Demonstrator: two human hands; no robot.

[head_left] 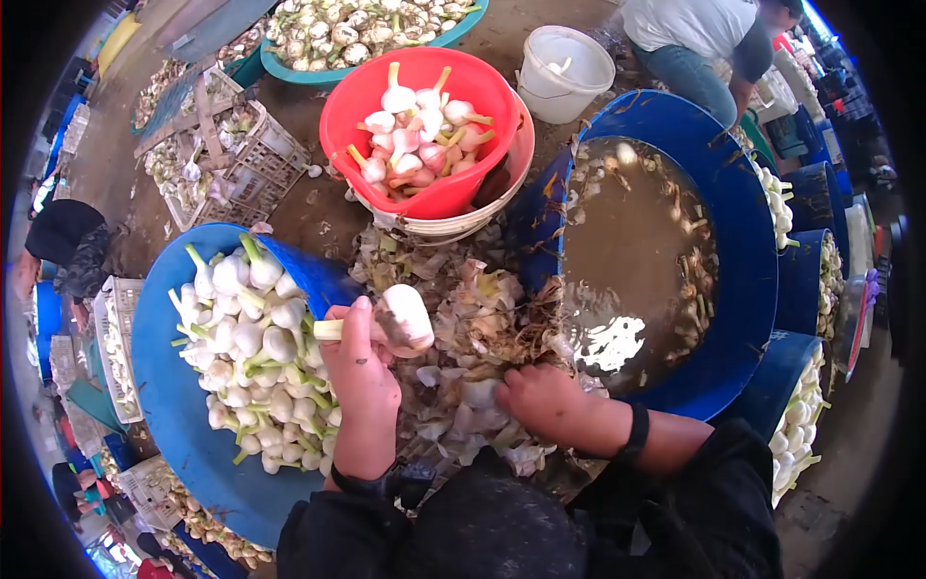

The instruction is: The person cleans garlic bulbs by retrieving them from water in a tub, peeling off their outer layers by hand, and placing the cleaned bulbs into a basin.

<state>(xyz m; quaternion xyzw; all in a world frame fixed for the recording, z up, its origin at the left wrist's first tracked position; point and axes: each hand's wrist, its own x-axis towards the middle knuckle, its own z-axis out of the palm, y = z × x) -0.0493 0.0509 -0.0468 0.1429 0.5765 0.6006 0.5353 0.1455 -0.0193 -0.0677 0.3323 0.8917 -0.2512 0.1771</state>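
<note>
My left hand (pixel 363 386) is closed round the stem end of a garlic bulb (pixel 405 318), whose surface is part white and part brown. The bulb is held up between a blue tub of white garlic (pixel 159 318) on the left and a heap of loose peelings (pixel 473 318). Lower right, my right hand (pixel 550 403) rests against those peelings, its fingers curled down; whether anything is between them is hidden. A black band circles the right wrist.
A red basin of garlic (pixel 338 92) sits in a pale tub ahead. At the right stands a blue drum (pixel 748 289) of murky water. Beyond are a white bucket (pixel 566 96), a crate (pixel 256 169) and a crouching person (pixel 690 48).
</note>
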